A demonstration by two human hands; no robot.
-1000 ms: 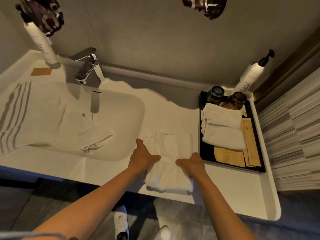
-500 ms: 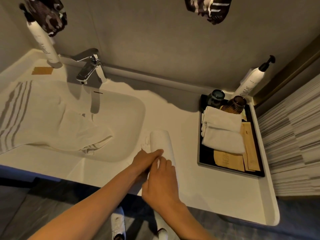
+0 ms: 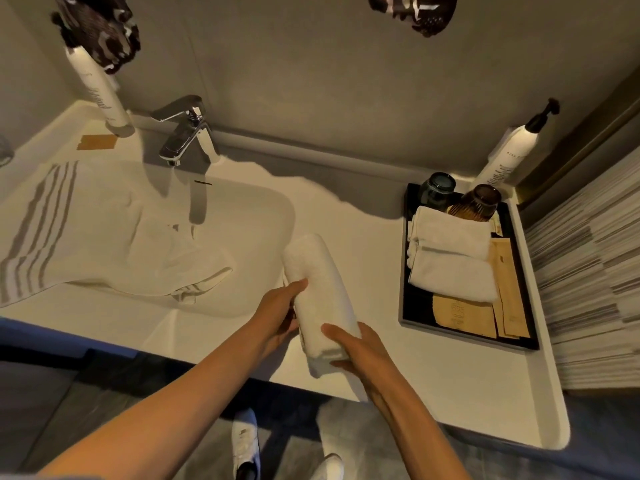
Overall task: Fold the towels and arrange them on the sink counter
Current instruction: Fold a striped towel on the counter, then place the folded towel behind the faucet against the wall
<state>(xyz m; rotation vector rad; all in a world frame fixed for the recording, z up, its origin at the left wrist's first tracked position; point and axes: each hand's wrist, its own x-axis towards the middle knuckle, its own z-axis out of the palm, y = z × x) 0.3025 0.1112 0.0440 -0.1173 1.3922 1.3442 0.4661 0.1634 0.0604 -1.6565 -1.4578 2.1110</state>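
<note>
A small white towel (image 3: 317, 292), folded into a narrow long bundle, is held just above the white sink counter (image 3: 363, 244), right of the basin. My left hand (image 3: 280, 311) grips its left side near the middle. My right hand (image 3: 356, 348) holds its near end from the right and below. Two more folded white towels (image 3: 450, 258) lie stacked on the black tray (image 3: 403, 271) at the right. A larger striped towel (image 3: 79, 233) lies unfolded, draped from the left counter into the basin.
A chrome faucet (image 3: 187, 133) stands behind the basin. White pump bottles stand at the back left (image 3: 100, 91) and back right (image 3: 509, 157). The tray also holds two dark glasses (image 3: 460, 197) and paper sachets (image 3: 464, 311). The counter's front edge runs below my hands.
The small towel lay half-folded flat under both hands; it has since been folded into a narrow bundle, and both hands now grip it by its sides.
</note>
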